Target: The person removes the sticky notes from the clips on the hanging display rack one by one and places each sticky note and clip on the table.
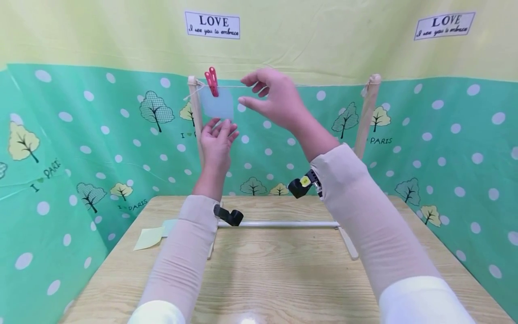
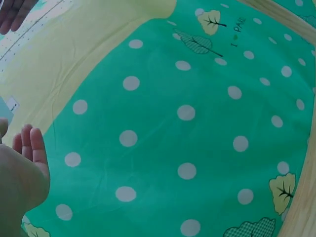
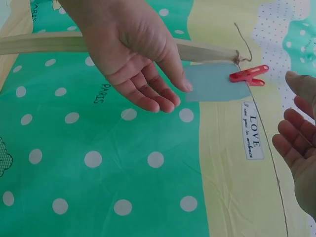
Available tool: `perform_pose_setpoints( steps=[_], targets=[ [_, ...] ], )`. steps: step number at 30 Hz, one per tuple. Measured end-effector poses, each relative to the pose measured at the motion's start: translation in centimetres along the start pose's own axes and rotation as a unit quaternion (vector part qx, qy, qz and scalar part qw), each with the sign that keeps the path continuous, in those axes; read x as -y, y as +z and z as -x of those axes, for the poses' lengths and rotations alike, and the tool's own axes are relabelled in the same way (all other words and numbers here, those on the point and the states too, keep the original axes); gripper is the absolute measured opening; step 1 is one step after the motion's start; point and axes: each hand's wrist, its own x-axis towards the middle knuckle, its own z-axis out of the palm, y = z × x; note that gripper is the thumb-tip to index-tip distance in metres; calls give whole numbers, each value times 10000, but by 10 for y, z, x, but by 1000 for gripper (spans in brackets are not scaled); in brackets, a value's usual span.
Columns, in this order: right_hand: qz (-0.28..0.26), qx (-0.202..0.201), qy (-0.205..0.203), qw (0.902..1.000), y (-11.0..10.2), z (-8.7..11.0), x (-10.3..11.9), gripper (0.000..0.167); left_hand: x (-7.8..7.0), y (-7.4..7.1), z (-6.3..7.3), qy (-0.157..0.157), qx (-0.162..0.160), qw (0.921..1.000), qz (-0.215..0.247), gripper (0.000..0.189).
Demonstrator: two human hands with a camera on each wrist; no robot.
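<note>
A pale blue square of paper [image 1: 217,104] hangs from a thin string [image 1: 315,85], fixed at its top edge by a red clothespin [image 1: 212,82]. My left hand [image 1: 216,141] is at the paper's lower edge; its thumb and a partly hidden finger pinch the edge, and the other fingers extend loosely, as the right wrist view shows. To the right of the clothespin, my right hand [image 1: 275,96] is raised beside the string, thumb and bent fingers apart with nothing between them. In the right wrist view the clothespin [image 3: 247,76] is apart from that hand.
Two wooden posts hold the string, one at left [image 1: 195,112] and one at right [image 1: 368,112]. A white bar [image 1: 279,223] joins their feet on the wooden table [image 1: 279,279]. A pale yellow paper [image 1: 147,237] and a light blue one [image 1: 167,227] lie at the left.
</note>
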Motion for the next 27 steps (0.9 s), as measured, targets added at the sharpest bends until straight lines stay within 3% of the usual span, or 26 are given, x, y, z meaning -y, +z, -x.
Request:
perform_pose_setpoints(
  steps=[4, 12, 27],
  targets=[
    [-27, 27, 55, 10000, 8, -7, 3, 41, 1, 1, 1, 160, -180, 9996, 112, 32],
    [-316, 31, 608, 9976, 23, -22, 7, 47, 4, 3, 2, 198, -514, 9983, 215, 22],
    [-1129, 234, 978, 9885, 43, -41, 9, 61, 1, 3, 3, 205, -622, 9978, 133, 14]
  ],
)
